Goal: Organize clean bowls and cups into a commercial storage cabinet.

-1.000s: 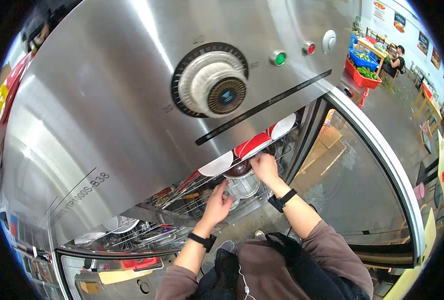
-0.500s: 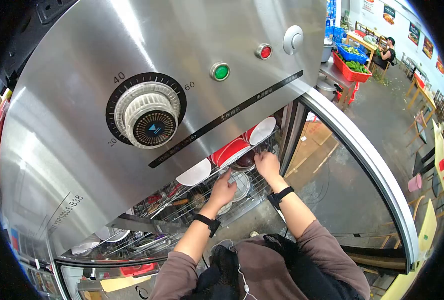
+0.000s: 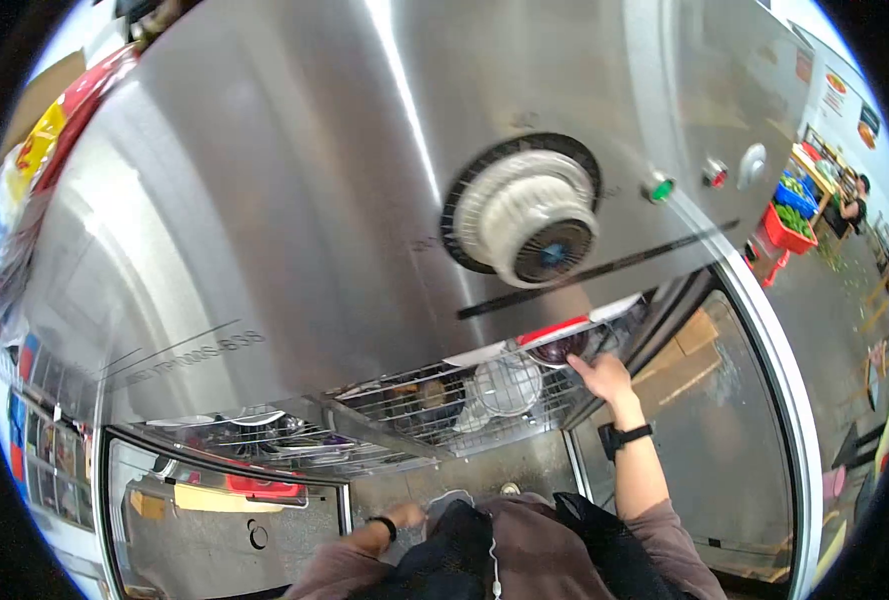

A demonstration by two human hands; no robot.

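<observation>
At the upper rack of the steel cabinet, my right hand (image 3: 605, 378) has its thumb against the edge of a dark red round bowl (image 3: 557, 348), and its other fingers are partly hidden. A pale round dish (image 3: 508, 385) lies on the wire rack (image 3: 435, 428), left of that bowl. White and red curved bowls (image 3: 555, 330) show just under the cabinet's front panel. Low by my body, my left hand (image 3: 410, 515) is blurred, apart from the rack, and its fingers cannot be made out.
The steel front panel (image 3: 315, 200) carries a large dial (image 3: 545, 225). Glass doors stand swung out at right (image 3: 735, 430) and left (image 3: 205, 540). More utensils lie on the left rack (image 3: 285, 440). Far right, a person (image 3: 849, 208) sits near a red crate (image 3: 789, 230) of green vegetables.
My left hand has left the rack and dropped down beside my body. My right hand stays at the dark red bowl. The view has turned left, bringing more of the left rack into sight.
</observation>
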